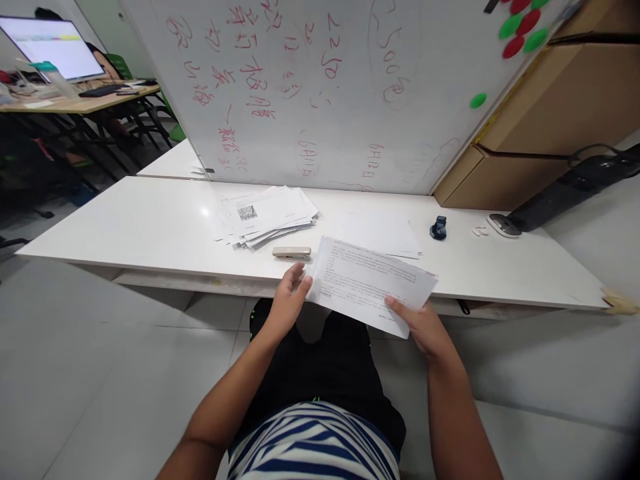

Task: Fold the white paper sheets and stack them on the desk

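Printed sheets of paper (370,280) are held tilted over the front edge of the white desk. My right hand (425,327) grips their lower right part, thumb on top and fingers hidden underneath. At the sheets' left edge is my left hand (290,297), its thumb and fingers apart; whether it touches the paper I cannot tell. Just beyond its fingertips lies a beige stapler (292,253). Behind the stapler, a loose pile of printed papers (273,217) rests on the desk. More white paper (380,230) lies flat behind the held sheets.
A whiteboard (310,100) with red writing stands along the desk's back. To the right are a small dark blue object (439,228), a computer mouse (504,225), a dark bottle (565,190) and cardboard boxes (585,100). Another desk with a monitor (53,47) is far left.
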`<action>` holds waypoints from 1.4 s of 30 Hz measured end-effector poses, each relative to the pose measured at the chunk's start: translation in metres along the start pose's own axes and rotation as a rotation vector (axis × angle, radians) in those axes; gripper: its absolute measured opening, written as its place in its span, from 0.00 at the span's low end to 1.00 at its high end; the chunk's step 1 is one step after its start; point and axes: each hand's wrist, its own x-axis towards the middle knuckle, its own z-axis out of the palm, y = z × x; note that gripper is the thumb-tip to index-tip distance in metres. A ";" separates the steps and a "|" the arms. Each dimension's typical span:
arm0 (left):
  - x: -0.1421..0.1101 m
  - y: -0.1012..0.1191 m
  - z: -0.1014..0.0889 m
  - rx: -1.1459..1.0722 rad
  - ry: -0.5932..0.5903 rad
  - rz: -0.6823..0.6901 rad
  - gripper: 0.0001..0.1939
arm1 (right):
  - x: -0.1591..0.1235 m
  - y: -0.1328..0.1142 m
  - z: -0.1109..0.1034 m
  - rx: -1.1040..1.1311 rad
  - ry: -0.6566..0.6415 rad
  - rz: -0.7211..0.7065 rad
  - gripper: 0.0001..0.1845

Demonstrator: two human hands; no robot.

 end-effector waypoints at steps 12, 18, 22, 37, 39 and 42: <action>-0.022 0.023 -0.003 -0.284 -0.425 -0.272 0.21 | -0.019 -0.014 -0.012 0.062 -0.037 -0.038 0.34; -0.019 0.010 0.001 -0.291 -0.415 -0.297 0.21 | -0.023 -0.010 -0.014 0.022 -0.033 0.011 0.34; -0.021 0.003 0.002 -0.305 -0.398 -0.305 0.21 | -0.022 -0.005 -0.013 0.052 -0.075 0.028 0.32; 0.112 0.048 -0.096 -0.291 0.396 0.097 0.16 | 0.029 0.023 0.009 -0.763 0.402 -0.530 0.24; 0.147 0.051 -0.109 -0.202 0.453 0.070 0.12 | 0.041 0.032 0.010 -0.900 0.350 -0.548 0.24; 0.182 0.049 -0.121 0.002 0.502 -0.021 0.12 | 0.049 0.043 0.011 -1.005 0.355 -0.568 0.24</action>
